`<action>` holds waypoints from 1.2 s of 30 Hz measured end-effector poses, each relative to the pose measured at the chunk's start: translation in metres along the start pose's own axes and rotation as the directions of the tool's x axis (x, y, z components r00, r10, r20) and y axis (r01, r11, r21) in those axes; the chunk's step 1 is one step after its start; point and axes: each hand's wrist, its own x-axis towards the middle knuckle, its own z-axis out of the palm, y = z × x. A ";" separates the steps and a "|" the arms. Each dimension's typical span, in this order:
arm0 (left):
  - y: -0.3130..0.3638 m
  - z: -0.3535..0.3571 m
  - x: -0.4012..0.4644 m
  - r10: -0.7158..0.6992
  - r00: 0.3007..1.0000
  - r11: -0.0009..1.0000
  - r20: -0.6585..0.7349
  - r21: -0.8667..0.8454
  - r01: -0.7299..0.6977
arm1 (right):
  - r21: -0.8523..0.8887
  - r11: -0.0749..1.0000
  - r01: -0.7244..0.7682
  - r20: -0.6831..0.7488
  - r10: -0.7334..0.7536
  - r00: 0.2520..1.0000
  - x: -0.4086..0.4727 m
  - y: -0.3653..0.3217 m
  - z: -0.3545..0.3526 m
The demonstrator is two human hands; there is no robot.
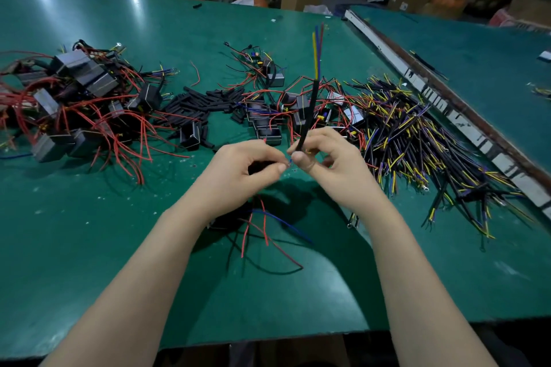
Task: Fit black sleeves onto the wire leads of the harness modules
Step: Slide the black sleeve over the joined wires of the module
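Both hands grip: right hand (334,155) a black sleeve (307,116), left hand (253,170) wire leads (262,229)

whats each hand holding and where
Right hand pinches the black-sleeved wire bundle at its lower end. Left hand pinches thin wire tips beside it.

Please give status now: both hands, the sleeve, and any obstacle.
Right hand pinches black sleeve, upright, coloured wires out its top. Left hand pinches wire ends at sleeve's bottom. Nothing between the hands.
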 end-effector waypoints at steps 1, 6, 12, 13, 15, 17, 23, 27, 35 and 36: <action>0.000 -0.001 -0.001 -0.005 1.000 0.998 0.008 -0.058 0.005 | 0.071 0.996 -0.062 0.049 0.059 0.997 0.000 0.001 -0.003; 0.012 0.002 -0.003 -0.102 0.994 0.883 -0.039 -0.463 0.072 | 0.439 0.862 -0.252 0.209 0.175 0.962 -0.001 -0.009 -0.002; 0.014 0.013 0.000 -0.279 0.935 0.814 -0.218 -0.570 0.111 | 0.549 0.795 -0.257 0.101 0.243 0.965 0.001 -0.015 0.015; 0.013 0.015 0.001 -0.292 0.920 0.842 -0.261 -0.526 0.118 | 0.506 0.829 -0.239 0.053 0.247 0.967 0.001 -0.015 0.019; 0.011 0.018 0.000 -0.283 0.898 0.899 -0.336 -0.419 0.127 | 0.432 0.874 -0.224 -0.029 0.262 0.965 0.000 -0.016 0.027; 0.010 0.021 -0.001 -0.274 0.880 0.928 -0.387 -0.346 0.137 | 0.340 0.918 -0.203 -0.094 0.248 0.964 -0.002 -0.016 0.034; 0.013 0.023 -0.001 -0.336 0.837 0.925 -0.432 -0.319 0.207 | -0.010 1.000 0.001 -0.208 -0.003 0.978 -0.005 -0.018 0.035; 0.011 0.021 0.000 -0.341 0.849 0.931 -0.404 -0.271 0.245 | -0.204 0.966 0.161 -0.166 -0.197 0.966 -0.007 -0.012 0.027; 0.008 0.014 0.000 -0.121 0.957 0.981 -0.264 0.116 0.156 | -0.089 0.991 0.097 0.064 -0.091 0.994 -0.005 -0.006 0.010; 0.007 0.012 0.000 -0.065 0.973 0.978 -0.220 0.179 0.106 | -0.057 0.998 0.031 0.108 -0.024 0.994 -0.005 -0.005 0.007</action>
